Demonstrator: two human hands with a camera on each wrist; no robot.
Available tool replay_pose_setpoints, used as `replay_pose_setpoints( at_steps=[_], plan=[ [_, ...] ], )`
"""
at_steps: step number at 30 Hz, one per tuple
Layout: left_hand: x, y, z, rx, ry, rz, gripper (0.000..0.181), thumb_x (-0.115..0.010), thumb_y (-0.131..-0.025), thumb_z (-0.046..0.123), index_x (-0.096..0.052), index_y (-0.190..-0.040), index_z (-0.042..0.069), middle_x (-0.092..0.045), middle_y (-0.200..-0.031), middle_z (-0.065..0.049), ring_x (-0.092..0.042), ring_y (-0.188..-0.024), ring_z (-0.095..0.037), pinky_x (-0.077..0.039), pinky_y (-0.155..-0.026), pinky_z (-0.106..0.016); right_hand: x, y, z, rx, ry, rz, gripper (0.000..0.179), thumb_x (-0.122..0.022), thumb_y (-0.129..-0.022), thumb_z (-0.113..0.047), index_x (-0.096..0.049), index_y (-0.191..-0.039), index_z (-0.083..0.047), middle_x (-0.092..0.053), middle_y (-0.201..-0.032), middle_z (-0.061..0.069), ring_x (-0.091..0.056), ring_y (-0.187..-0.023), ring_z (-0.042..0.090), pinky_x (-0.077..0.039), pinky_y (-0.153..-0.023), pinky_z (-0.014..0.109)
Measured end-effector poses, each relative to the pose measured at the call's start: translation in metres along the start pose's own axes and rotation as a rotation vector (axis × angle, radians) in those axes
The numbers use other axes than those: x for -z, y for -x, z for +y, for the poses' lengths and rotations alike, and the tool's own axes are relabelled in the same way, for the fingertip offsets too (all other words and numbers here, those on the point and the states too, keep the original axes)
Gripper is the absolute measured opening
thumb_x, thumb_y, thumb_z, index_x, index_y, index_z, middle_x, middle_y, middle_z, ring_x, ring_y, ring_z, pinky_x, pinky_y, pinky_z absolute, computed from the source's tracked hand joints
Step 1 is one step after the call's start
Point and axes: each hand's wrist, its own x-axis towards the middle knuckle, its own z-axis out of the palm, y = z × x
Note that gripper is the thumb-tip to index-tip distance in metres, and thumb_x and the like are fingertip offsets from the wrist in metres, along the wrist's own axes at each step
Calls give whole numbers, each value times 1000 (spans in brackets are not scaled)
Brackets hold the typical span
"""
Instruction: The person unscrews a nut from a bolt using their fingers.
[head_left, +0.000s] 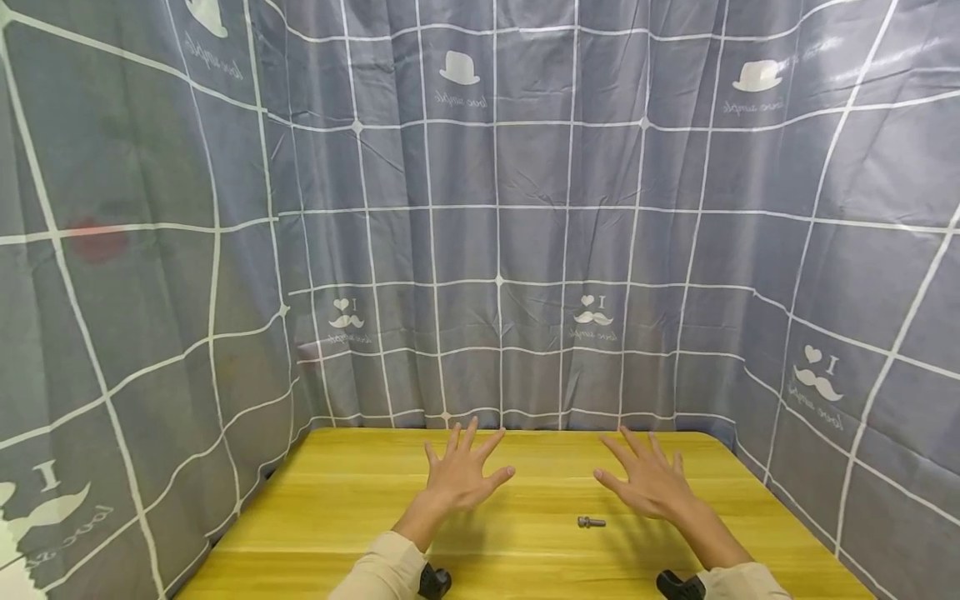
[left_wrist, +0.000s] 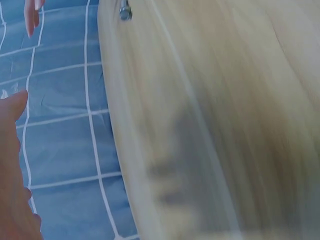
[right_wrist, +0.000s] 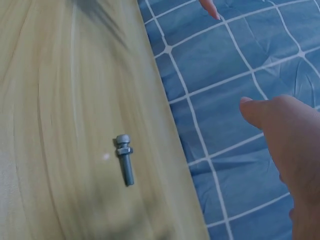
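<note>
A small metal bolt (head_left: 592,522) with a nut on its shank lies on the yellow wooden table (head_left: 337,517). In the right wrist view the bolt (right_wrist: 125,159) shows its round head and the nut just below it. Fingers spread, my left hand (head_left: 461,477) hovers over the table to the left of the bolt, holding nothing. My right hand (head_left: 651,482) is likewise spread and bare, above the table to the right of the bolt and nearer to it. Only the bolt's head end (left_wrist: 125,12) appears at the top of the left wrist view.
A grey curtain (head_left: 532,167) with white grid lines hangs behind the table and along both sides. Black wrist-worn devices (head_left: 435,581) sit at the cuffs of the light sleeves (head_left: 382,571). The table's far edge runs close to the curtain.
</note>
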Motion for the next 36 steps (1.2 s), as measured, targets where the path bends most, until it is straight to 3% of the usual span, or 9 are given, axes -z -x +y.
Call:
replay_pose_setpoints(
  at_steps=[13, 21, 27, 32, 36],
  plan=[
    [-37, -8, 39, -58, -8, -140, 74, -40, -96, 79, -37, -160, 42, -22, -170, -7, -20, -153, -42, -9, -105, -84, -22, 10, 24, -57, -129, -93, 70, -45, -106, -58, -42, -159, -13, -32, -158, 32, -17, -138, 71, -9, -96, 90],
    [-52, -7, 56, -40, 38, -180, 73, -43, -97, 77, -37, -160, 42, -26, -168, -10, -22, -152, -41, -12, -106, -82, -40, 18, 38, -21, -159, -87, 60, -50, -108, -47, -48, -154, -8, -40, -152, 34, -29, -137, 66, -21, -95, 88],
    [-67, -11, 67, -14, 35, -208, 71, -53, -96, 71, -39, -159, 40, -32, -166, -8, -29, -150, -41, -19, -107, -80, -55, 19, 37, -12, -224, -129, 58, -50, -109, -43, -48, -153, -6, -39, -154, 34, -31, -141, 59, -19, -100, 85],
    [-81, -11, 78, 14, 107, -248, 71, -60, -95, 67, -43, -158, 38, -39, -161, -9, -35, -146, -43, -22, -105, -80, -73, 21, 40, 37, -269, -87, 53, -55, -108, -36, -53, -148, -1, -47, -148, 32, -41, -135, 56, -28, -98, 82],
    [-93, -10, 84, 52, 206, -285, 68, -67, -94, 60, -47, -155, 37, -45, -157, -6, -39, -145, -35, -21, -107, -79, -85, 25, 43, 62, -279, -41, 47, -60, -105, -30, -60, -140, 2, -57, -139, 27, -51, -128, 52, -39, -99, 72]
  ],
)
